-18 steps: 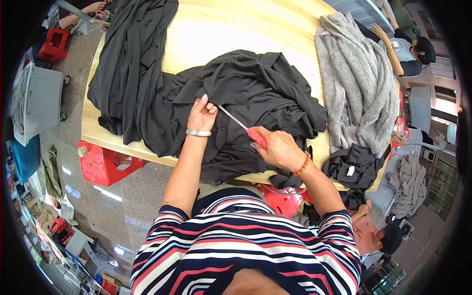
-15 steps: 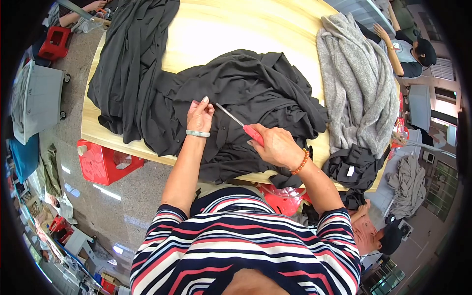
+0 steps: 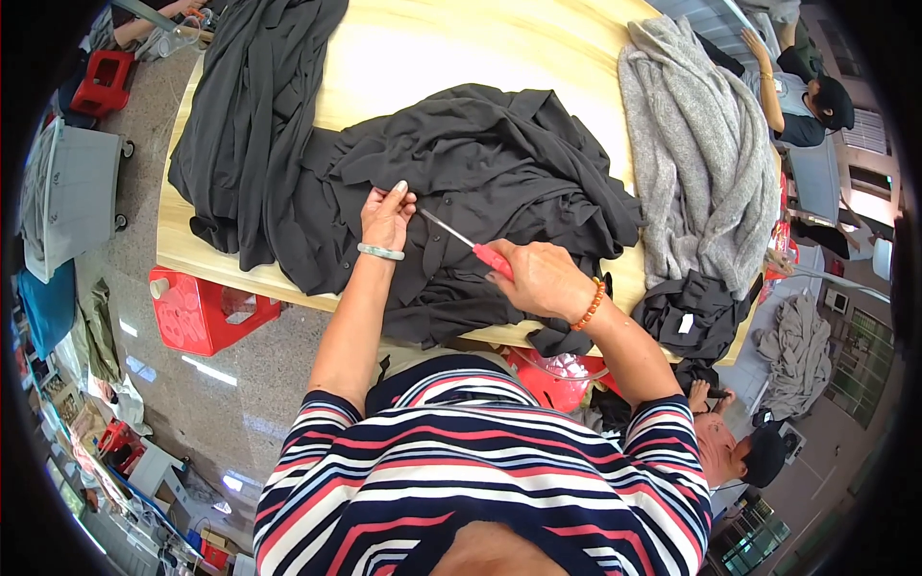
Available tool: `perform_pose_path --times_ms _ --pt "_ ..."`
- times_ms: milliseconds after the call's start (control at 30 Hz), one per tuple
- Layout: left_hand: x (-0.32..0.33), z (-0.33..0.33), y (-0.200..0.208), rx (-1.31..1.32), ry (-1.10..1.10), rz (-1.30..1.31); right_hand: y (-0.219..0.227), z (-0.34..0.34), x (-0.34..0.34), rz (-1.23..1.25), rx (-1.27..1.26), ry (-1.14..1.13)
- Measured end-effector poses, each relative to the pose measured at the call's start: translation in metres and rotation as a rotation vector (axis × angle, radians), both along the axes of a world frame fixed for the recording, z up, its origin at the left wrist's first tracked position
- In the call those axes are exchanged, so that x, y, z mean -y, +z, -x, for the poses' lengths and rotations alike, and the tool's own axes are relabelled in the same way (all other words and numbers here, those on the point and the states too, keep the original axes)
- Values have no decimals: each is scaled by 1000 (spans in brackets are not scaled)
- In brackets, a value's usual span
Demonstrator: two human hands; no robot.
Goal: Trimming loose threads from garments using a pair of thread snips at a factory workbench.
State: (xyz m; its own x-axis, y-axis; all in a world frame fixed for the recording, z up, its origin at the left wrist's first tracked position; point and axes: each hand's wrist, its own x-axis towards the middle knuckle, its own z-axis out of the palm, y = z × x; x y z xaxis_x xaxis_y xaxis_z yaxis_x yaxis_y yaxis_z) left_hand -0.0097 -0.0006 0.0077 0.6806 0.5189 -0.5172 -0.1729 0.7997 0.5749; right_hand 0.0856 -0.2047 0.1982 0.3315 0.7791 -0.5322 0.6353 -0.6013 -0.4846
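Observation:
A dark button-front garment (image 3: 480, 154) lies bunched on the table in front of me, with small buttons down its placket. My left hand (image 3: 388, 217), wearing a pale bangle, is closed in a pinch on a bit of this dark cloth; the fingertips partly hide what they grip. In my right hand (image 3: 547, 278), which has an orange bead bracelet, is a screwdriver-like tool (image 3: 493, 260) with a red handle and a thin metal shaft. Its tip points up and left, close to my left fingertips and over the cloth.
More dark cloth (image 3: 254, 125) hangs over the left side of the wooden table (image 3: 413, 38). Grey knit fabric (image 3: 696, 144) and a small dark bundle (image 3: 687, 322) lie at the right. Red stools (image 3: 187, 317) stand below the edge. Other people work at the right.
Both hands have shifted slightly up and left. The tool's tip is a little lower relative to my left fingers, and the dark garment has moved slightly away from me.

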Motion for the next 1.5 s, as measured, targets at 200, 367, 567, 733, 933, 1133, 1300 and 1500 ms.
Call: perform_pose_path --times_ms 200,367,567,733,933,1133,1300,1500 --pt "14 16 -4 -170 -112 -320 6 17 33 101 -73 54" --pt "55 53 40 -399 -350 -1319 0 28 51 -35 -119 -22" --pt "42 109 33 -636 -633 -1636 -3 31 63 -123 -89 -139" --pt "-15 65 67 -521 -395 -1792 -6 33 64 -145 -70 -177" --pt "-86 11 46 -770 -560 -1858 1 41 59 -150 -59 -192" --pt "-56 17 72 -330 -389 -1800 -4 43 69 -115 -68 -292" --pt "-36 30 59 -367 -109 -397 -5 40 69 -179 -64 -290" --pt "-13 33 72 -575 -471 -301 2 39 80 -214 -43 -326"
